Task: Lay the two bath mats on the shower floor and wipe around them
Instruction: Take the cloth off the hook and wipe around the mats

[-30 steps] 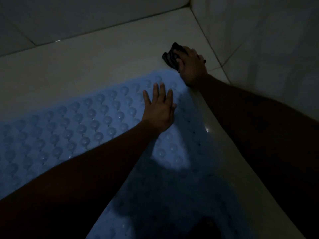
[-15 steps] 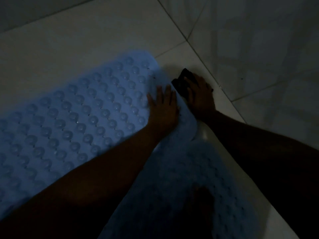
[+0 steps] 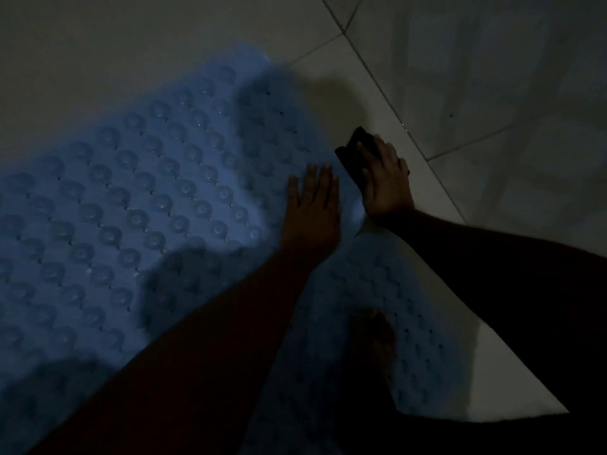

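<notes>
Blue mat (image 3: 138,205) | left hand (image 3: 312,211) flat on it | right hand (image 3: 386,182) gripping dark cloth (image 3: 356,152)

There is a single view, from a camera worn on the person's head. It looks steeply down and forward, close over the shower floor (image 3: 98,54), in dim light. Both forearms reach in from the near edge toward the middle. A blue bath mat (image 3: 131,208) fills the left and centre, and the tiled wall (image 3: 492,77) rises at far right.
</notes>
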